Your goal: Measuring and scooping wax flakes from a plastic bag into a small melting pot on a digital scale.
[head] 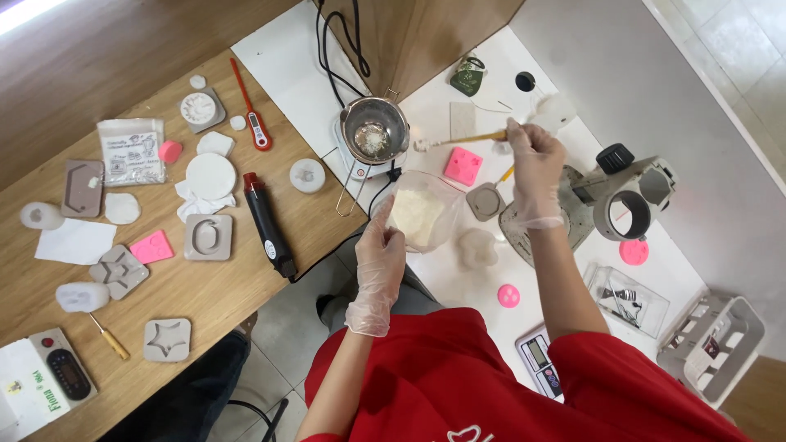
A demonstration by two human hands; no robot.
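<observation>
My left hand (pixel 378 262), in a clear glove, grips the near edge of a clear plastic bag (pixel 419 214) holding white flakes. My right hand (pixel 534 168), also gloved, holds a wooden spoon (pixel 458 140) by its handle; the spoon's tip carries white flakes and points toward a small metal pot (pixel 374 129) on a white heater base. The pot has a little white material in its bottom. The spoon hovers between bag and pot, just right of the pot's rim.
A wooden table (pixel 270 217) on the left holds grey and pink silicone moulds, a black heat tool (pixel 268 225), a red probe thermometer (pixel 250 106), white cast pieces and a scale (pixel 61 372). The white table has a pink mould (pixel 463 166), a magnifier stand (pixel 622 205) and another scale (pixel 540 362).
</observation>
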